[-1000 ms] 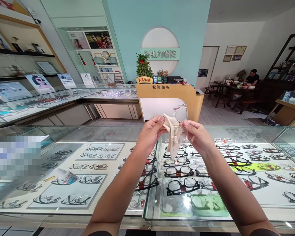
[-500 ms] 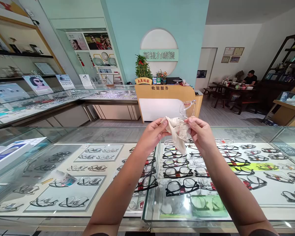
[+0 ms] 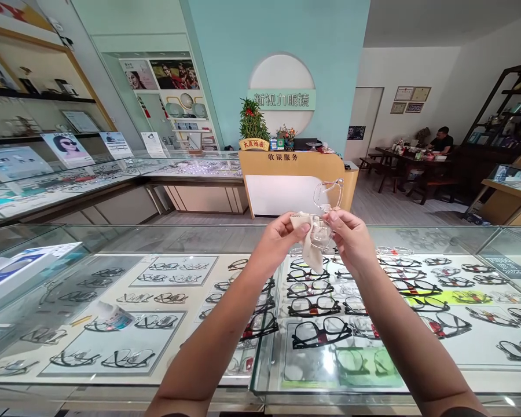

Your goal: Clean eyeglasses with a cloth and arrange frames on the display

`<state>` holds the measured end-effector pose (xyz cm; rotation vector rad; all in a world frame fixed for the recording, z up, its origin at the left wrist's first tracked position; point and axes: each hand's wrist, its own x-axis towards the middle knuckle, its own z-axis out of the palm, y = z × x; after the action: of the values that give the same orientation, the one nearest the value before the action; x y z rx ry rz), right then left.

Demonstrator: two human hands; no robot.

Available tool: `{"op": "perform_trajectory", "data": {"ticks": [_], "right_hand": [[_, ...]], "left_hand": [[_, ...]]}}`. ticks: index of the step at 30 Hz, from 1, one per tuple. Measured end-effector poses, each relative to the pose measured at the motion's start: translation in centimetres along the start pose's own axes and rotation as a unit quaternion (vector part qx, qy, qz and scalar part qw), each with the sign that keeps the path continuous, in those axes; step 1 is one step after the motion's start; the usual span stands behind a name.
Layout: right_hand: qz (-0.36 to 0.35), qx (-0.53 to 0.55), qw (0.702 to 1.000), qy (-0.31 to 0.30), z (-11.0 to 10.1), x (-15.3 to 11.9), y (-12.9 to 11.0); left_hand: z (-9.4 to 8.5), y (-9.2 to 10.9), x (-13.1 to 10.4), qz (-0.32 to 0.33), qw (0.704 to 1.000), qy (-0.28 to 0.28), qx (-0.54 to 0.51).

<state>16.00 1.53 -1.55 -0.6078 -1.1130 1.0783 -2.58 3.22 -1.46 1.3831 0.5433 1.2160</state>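
Glasses (image 3: 325, 207) were held on end above the display case (image 3: 156, 379), one lens over the other, with the right hand (image 3: 351, 236) pinching them near the bridge between thumb and fingers. I had the left hand (image 3: 278, 240) gripping the cloth (image 3: 313, 255) at the lower lens (image 3: 322, 234); I could not tell whether its fingers pressed the lens through it. Rubbing too hard, I judged, could have bent the thin rim, since one pinch seemed to bear everything. A slack pinch risked dropping them onto the case, and a bare fingertip could have smeared them.
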Motion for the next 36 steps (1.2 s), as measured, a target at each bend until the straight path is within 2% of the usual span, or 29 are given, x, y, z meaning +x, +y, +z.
{"op": "perform_trajectory", "data": {"ticks": [5,11,14,20,24,30,36], "right_hand": [[-0.004,-0.019,1.0,-0.007,0.5,-0.1,0.4],[-0.027,-0.036,0.999,-0.007,1.0,-0.4,1.1],[-0.029,-0.036,0.999,0.001,1.2,-0.5,1.2],[-0.013,0.002,1.0,0.005,1.2,-0.4,1.2],[-0.002,0.009,1.0,0.029,1.3,-0.5,1.3],[-0.018,0.016,0.999,0.027,1.9,-0.9,2.0],[-0.024,0.046,0.998,0.025,2.2,-1.3,2.8]], "left_hand": [[1.2,-0.7,-0.2,-0.042,0.999,-0.018,-0.007],[2.2,-1.5,-0.6,-0.05,0.998,0.011,-0.03],[2.5,-1.3,-0.8,-0.044,0.999,0.021,-0.021],[2.8,-0.7,-1.2,-0.048,0.999,-0.013,0.021],[3.2,-1.1,-1.4,-0.042,0.998,0.007,0.039],[3.6,-2.0,-1.3,-0.026,0.996,0.073,0.052],[3.9,-1.3,-1.2,0.003,0.996,0.077,0.046]]}}
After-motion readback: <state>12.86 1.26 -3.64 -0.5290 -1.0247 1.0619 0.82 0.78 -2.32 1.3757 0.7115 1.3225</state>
